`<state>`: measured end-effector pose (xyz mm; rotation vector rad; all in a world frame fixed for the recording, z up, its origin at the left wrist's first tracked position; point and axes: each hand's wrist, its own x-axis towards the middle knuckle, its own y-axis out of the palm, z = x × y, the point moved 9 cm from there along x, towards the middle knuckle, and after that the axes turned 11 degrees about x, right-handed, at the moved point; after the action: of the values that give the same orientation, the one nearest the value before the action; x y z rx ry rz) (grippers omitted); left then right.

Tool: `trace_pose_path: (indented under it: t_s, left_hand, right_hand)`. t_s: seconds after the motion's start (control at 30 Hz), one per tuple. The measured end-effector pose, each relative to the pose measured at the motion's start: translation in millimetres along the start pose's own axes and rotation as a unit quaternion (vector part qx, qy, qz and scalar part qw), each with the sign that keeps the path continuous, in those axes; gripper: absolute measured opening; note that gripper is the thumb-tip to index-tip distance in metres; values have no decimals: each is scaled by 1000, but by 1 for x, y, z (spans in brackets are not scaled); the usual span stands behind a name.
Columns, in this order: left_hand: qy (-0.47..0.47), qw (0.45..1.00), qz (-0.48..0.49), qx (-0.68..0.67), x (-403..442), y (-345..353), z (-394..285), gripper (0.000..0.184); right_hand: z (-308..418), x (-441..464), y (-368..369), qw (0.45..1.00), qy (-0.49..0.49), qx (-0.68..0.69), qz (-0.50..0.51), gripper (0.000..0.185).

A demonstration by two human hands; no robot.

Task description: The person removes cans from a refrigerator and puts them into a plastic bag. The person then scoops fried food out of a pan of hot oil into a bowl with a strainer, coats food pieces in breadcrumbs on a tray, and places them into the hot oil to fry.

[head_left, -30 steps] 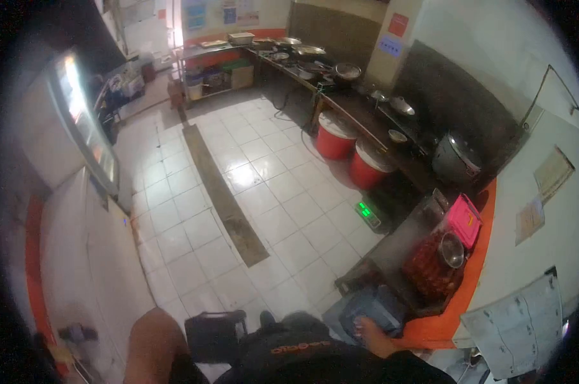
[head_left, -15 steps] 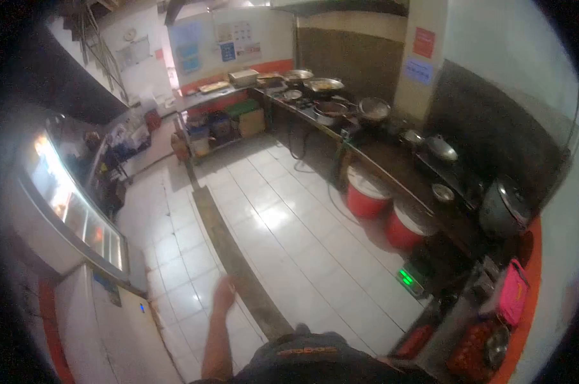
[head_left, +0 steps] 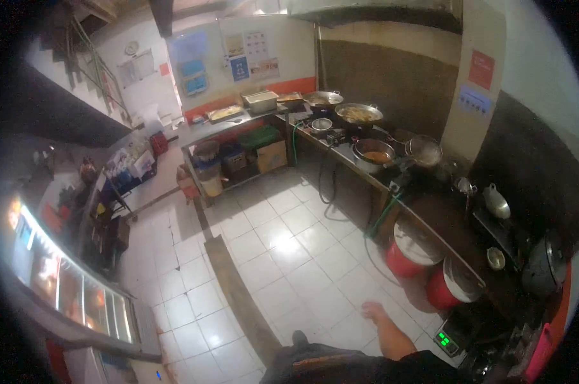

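Note:
My right hand [head_left: 374, 313] is in view at the lower middle, over the white tiled floor [head_left: 289, 281]. It holds nothing that I can see, and its fingers are slightly apart. To its right are a scale with a green display [head_left: 447, 342] and two red buckets with pale lids, the nearer one [head_left: 444, 291] and the farther one [head_left: 410, 256]. My left hand is out of view. Along the counter stand a pan with orange-brown food [head_left: 374, 155] and a wide pan of frying food [head_left: 358, 114].
A lit glass-door fridge [head_left: 72, 288] stands at the left. A long brown strip [head_left: 241, 297] crosses the floor. The counter [head_left: 430, 224] runs along the right, with hoses beneath it. A shelf with bins [head_left: 235, 160] stands at the back.
The view has moved forward and up towards the counters. My right hand has left the grey container and now hangs over the floor. My left hand, seen half a second ago, has gone out of view.

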<state>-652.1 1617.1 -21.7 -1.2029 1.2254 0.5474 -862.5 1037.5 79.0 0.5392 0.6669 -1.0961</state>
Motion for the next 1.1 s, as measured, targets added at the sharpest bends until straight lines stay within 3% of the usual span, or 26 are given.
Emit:
trace_pose_path:
  t_s: [0.03, 0.1, 0.17, 0.2, 0.23, 0.27, 0.3, 0.37, 0.43, 0.53, 0.6, 0.67, 0.73, 0.8, 0.83, 0.9, 1.1]
  left_hand:
    - [10, 1000, -11, 20, 25, -44, -12, 30]
    - [41, 992, -53, 110, 86, -138, -38, 31]
    - [54, 966, -184, 171, 144, -270, -80, 32]
    - [81, 940, -327, 51, 153, -356, -103, 33]
    - [96, 908, -407, -21, 161, -432, -128, 31]
    - [128, 902, -397, -111, 166, -502, -156, 34]
    - [149, 865, -476, -59, 205, -568, -173, 36]
    - [176, 848, -491, -94, 160, -671, -242, 37]
    - [229, 833, -457, -211, 180, -736, -284, 33]
    - [193, 859, -428, -202, 253, -767, -311, 34]
    - [54, 917, -395, -12, 350, -748, -291, 28]
    - [94, 968, -211, 102, 358, -711, -312, 27]
    - [107, 988, -99, 50, 345, -696, -328, 26]
    - [95, 994, -56, 15, 342, -708, -348, 26]
    - [86, 995, -45, -3, 346, -720, -354, 25]
    - [73, 996, -40, -30, 364, -753, -369, 25]
    - [81, 994, -56, -47, 457, -885, -409, 24]
  right_hand:
    - [-2, 7, 7, 997, 67, -40, -17, 36]
    - [-21, 40, 9, 994, 109, 14, 3, 37]
    - [-27, 73, -7, 994, 96, -15, -42, 37]
    - [-33, 83, -22, 988, 129, 27, -85, 30]
    - [-37, 93, -36, 976, 160, 69, -127, 24]
    - [-52, 106, -55, 965, 184, 54, -177, 24]
    - [-54, 119, -70, 951, 205, 39, -228, 24]
    - [-38, 136, -80, 931, 237, 49, -273, 20]
    - [-5, 168, -68, 924, 244, 71, -286, 17]
    - [83, 240, -25, 934, 201, 97, -280, 12]
    - [167, 299, 24, 950, 139, 111, -256, 10]
    - [257, 372, 80, 970, 79, 112, -201, 12]
    - [343, 460, 139, 987, 18, 117, -104, 18]
    - [421, 531, 195, 989, -31, 143, -22, 26]
    - [485, 542, 238, 996, -51, 69, 3, 28]
    - [598, 556, 312, 991, -77, 101, 33, 27]
    - [784, 698, 466, 970, -85, 195, 119, 45]
